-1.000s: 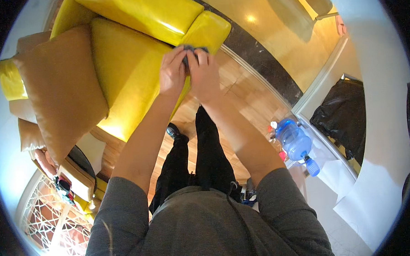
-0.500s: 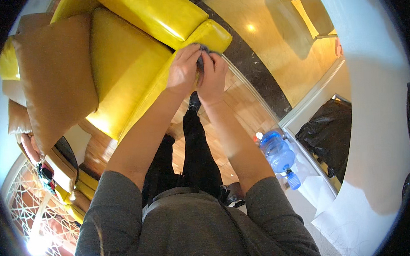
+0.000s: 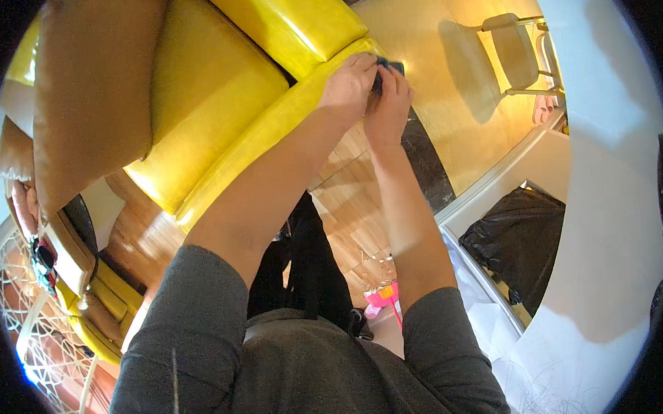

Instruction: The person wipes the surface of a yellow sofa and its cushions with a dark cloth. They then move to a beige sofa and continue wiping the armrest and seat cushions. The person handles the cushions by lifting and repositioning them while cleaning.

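Close together at the end of the yellow sofa, my two hands pinch a small, dark grey bundle that looks like cloth; its exact kind is unclear. My left hand has its fingers bent onto the bundle's left side, near the sofa's yellow corner. From the right, my right hand closes its fingertips on the same bundle. The hands cover most of it, and a dark edge shows above the right fingers. Both arms are stretched far forward.
A large brown cushion leans on the sofa at left. To the right lies a black plastic bag within a pale frame; beyond stands a chair. A pink and yellow object lies on the wooden floor near my legs.
Both hands have moved right and slightly farther away with the dark bundle still between them. The view has shifted; the blue water bottle no longer shows, and the pink and yellow object now appears.
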`<action>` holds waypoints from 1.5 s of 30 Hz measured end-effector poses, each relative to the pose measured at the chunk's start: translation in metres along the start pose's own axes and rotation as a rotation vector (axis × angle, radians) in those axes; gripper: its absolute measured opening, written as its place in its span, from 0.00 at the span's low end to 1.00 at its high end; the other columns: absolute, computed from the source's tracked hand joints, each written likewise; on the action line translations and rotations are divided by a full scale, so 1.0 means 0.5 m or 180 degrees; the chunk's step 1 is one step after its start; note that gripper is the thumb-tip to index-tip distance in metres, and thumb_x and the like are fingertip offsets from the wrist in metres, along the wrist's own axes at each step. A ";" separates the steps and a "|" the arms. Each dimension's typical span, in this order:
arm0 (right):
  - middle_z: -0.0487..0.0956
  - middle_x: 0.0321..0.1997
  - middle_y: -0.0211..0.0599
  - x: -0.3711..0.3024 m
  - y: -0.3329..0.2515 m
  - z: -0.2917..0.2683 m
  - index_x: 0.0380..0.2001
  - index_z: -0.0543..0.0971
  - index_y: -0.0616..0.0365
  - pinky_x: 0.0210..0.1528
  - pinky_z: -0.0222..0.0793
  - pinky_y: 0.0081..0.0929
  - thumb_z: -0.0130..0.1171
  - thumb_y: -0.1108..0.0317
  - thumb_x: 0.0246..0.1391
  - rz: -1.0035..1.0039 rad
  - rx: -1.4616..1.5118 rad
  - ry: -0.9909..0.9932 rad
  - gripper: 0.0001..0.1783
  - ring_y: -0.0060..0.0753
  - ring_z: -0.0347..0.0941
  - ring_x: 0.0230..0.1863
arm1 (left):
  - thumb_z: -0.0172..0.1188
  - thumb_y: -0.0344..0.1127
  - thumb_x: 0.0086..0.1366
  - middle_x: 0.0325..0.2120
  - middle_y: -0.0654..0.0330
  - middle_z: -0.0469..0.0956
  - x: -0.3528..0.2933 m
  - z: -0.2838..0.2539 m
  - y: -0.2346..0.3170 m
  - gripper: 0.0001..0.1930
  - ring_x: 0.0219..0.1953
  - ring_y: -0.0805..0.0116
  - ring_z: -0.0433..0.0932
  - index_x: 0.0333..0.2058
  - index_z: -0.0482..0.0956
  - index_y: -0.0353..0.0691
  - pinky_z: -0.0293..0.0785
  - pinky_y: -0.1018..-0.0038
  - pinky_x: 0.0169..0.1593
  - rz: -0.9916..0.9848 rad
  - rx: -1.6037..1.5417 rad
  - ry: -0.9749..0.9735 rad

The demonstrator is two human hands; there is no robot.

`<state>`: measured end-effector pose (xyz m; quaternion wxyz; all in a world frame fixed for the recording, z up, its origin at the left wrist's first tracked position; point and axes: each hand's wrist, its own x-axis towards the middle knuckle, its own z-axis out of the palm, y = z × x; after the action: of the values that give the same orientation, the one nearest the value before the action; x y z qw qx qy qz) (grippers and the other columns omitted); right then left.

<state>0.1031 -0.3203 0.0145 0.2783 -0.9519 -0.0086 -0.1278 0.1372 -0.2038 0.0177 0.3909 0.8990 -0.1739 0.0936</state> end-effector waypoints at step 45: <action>0.77 0.48 0.34 -0.562 -0.286 0.160 0.52 0.82 0.45 0.48 0.72 0.40 0.64 0.78 0.50 -0.2562 0.1931 -0.0620 0.25 0.44 0.74 0.45 | 0.66 0.18 0.54 0.48 0.52 0.81 -0.832 -0.231 0.030 0.17 0.51 0.49 0.80 0.44 0.84 0.35 0.77 0.62 0.56 -0.1178 0.1371 0.2056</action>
<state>-0.1620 -0.1417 -0.0447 0.4687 -0.7571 -0.4370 -0.1273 -0.2561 -0.0287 -0.0206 0.2389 0.9006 0.1452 0.3328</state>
